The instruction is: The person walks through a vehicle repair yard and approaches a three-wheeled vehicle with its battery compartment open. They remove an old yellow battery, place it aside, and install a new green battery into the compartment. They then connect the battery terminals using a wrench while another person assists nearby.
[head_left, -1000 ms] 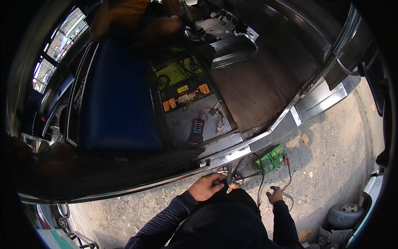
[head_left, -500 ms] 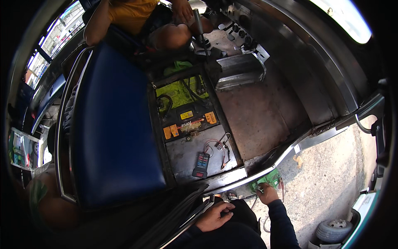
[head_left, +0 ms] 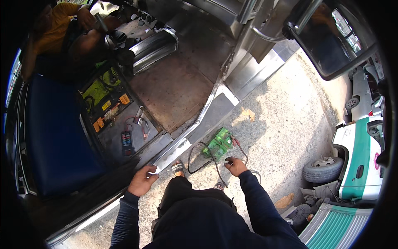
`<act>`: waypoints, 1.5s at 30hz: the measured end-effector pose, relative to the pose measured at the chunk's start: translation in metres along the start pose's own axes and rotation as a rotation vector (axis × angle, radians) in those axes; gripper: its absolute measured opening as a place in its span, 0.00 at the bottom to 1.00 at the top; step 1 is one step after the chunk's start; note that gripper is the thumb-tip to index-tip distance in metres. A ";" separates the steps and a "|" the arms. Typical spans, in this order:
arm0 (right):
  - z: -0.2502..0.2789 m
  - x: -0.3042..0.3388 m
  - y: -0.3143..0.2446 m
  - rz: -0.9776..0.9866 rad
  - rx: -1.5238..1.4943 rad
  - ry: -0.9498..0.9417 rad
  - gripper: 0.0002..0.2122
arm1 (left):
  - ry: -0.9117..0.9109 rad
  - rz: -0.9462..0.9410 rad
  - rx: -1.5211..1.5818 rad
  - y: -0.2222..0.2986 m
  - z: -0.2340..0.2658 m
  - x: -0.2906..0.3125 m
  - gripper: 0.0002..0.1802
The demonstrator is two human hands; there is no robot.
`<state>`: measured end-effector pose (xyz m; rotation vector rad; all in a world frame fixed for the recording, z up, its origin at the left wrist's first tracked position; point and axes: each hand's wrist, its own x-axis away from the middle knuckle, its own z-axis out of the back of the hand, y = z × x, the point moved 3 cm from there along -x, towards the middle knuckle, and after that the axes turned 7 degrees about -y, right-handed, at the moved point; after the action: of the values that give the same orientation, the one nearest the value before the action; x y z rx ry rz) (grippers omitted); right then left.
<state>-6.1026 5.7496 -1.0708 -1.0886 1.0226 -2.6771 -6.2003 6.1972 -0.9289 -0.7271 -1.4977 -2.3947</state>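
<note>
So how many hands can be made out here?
3: the wearer's left hand by the metal sill, the right hand near the green battery, and a seated person's hand at upper left. That person's other hand may be hidden.

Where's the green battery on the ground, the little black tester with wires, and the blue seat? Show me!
Green battery (head_left: 219, 144): head view, middle of its top.
Black tester (head_left: 127, 143): head view, middle of its front face.
Blue seat (head_left: 58, 137): head view, middle of its cushion.
</note>
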 end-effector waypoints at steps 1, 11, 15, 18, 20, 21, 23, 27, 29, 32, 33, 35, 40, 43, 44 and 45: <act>-0.002 0.017 0.034 -0.057 -0.058 0.036 0.22 | 0.041 0.048 -0.106 0.006 -0.003 -0.011 0.22; -0.114 0.309 0.476 -0.781 -0.856 -0.038 0.07 | -0.317 0.252 -0.545 -0.060 -0.219 -0.096 0.27; -0.106 0.369 0.587 -0.735 -1.615 0.076 0.06 | -0.646 0.516 -0.652 -0.136 -0.279 -0.110 0.27; -0.101 0.368 0.598 -0.855 -1.511 0.282 0.06 | -0.770 0.578 -0.922 -0.063 -0.317 -0.163 0.21; -0.035 0.351 0.587 -1.019 -1.179 0.268 0.05 | -0.736 0.532 -0.965 -0.074 -0.372 -0.222 0.20; -0.018 0.337 0.576 -1.019 -1.139 0.228 0.05 | -0.709 0.492 -1.023 -0.044 -0.392 -0.254 0.20; 0.046 0.287 0.571 -0.952 -1.014 0.164 0.04 | -0.680 0.220 -1.035 0.019 -0.453 -0.317 0.21; 0.176 0.188 0.578 -0.761 -0.808 0.026 0.04 | -0.366 0.137 -0.547 0.179 -0.567 -0.433 0.22; 0.245 0.159 0.596 -0.734 -0.735 0.046 0.04 | -0.374 -0.216 -0.403 0.333 -0.622 -0.450 0.25; 0.352 0.135 0.604 -0.699 -0.618 0.064 0.05 | -0.416 -0.564 -0.184 0.477 -0.652 -0.403 0.23; 0.387 0.122 0.608 -0.690 -0.553 0.028 0.06 | -0.425 -0.604 -0.141 0.489 -0.648 -0.387 0.22; 0.474 0.097 0.624 -0.685 -0.413 0.050 0.07 | -0.429 -0.573 -0.109 0.491 -0.632 -0.372 0.22; 0.666 -0.008 0.615 -0.512 -0.154 0.253 0.09 | -0.066 -0.121 0.001 0.340 -0.609 -0.385 0.25; 0.681 -0.080 0.528 -0.298 -0.080 0.115 0.12 | 0.298 0.495 0.323 0.160 -0.602 -0.321 0.23; 0.677 -0.097 0.501 -0.248 -0.092 0.083 0.13 | 0.418 0.638 0.551 0.113 -0.615 -0.281 0.22; 0.661 -0.119 0.475 -0.197 -0.062 0.000 0.13 | 0.525 0.732 0.578 0.064 -0.640 -0.238 0.23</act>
<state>-5.6687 5.0510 -1.0835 -1.2631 1.0569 -2.8133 -6.1545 5.5829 -1.2309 -0.3654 -1.2855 -1.3674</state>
